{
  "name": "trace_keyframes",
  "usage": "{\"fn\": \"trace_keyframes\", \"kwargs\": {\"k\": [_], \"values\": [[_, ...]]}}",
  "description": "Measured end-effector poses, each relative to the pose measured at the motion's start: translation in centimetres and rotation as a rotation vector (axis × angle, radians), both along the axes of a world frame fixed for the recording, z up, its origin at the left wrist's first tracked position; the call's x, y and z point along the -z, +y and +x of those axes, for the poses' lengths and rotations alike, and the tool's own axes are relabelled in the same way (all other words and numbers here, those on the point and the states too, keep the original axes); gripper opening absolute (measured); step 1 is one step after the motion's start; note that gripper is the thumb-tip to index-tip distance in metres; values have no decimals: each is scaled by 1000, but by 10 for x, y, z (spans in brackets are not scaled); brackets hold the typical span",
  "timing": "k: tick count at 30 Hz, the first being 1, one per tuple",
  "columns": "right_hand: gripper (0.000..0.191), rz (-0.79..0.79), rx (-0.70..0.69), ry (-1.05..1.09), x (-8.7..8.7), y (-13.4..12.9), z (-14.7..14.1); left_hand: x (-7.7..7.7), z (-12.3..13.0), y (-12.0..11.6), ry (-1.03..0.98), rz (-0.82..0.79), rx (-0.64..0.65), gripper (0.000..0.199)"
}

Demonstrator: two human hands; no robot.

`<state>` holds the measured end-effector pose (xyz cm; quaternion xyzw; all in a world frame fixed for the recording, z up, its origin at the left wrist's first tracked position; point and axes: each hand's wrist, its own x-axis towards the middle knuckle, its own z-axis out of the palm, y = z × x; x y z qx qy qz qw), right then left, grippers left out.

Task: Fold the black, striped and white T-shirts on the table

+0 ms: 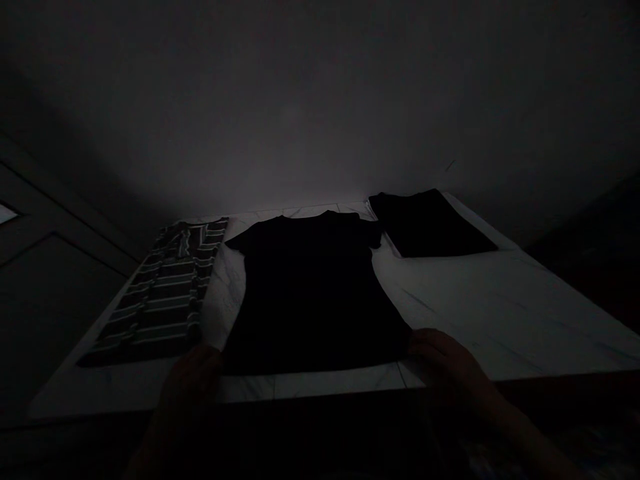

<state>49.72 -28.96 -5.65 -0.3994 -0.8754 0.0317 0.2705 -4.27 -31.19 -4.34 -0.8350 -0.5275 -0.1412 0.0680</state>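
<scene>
A black T-shirt (313, 300) lies spread flat on the pale marbled table (465, 300), its neck toward the wall and its hem toward me. My left hand (197, 370) is closed at the left corner of the hem. At the right corner, my right hand (435, 347) pinches the fabric between thumb and fingers. The room is very dark, so finger detail on the left is faint. To the left of the shirt rests a striped garment (167, 293), laid out lengthwise.
A folded black cloth (430, 223) sits at the back right of the table. Behind the table rises a plain grey wall (300, 107). A panelled door or cupboard (45, 267) stands at the left. The table's front edge runs just below my hands.
</scene>
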Motion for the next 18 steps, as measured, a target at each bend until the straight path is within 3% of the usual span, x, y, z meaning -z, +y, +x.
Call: {"fn": "trace_keyframes", "kwargs": {"k": [5, 8, 11, 12, 15, 18], "values": [[27, -103, -27, -30, -12, -1, -8, -15, 6, 9, 133, -212, -62, 31], [33, -176, -20, -33, -22, -2, -13, -33, 17, 16, 243, -415, -143, 29], [34, -195, -72, -58, -28, 0, -18, -59, 47, 35, 269, -524, -153, 16], [33, -196, -75, -66, -29, 1, -18, -67, 64, 45, 243, -520, -99, 15], [32, -187, -66, -67, -24, 3, -19, -84, 135, 92, 120, -441, 205, 38], [34, -162, -66, -36, -15, 0, -15, -77, 214, 143, 48, -356, 492, 51]]}}
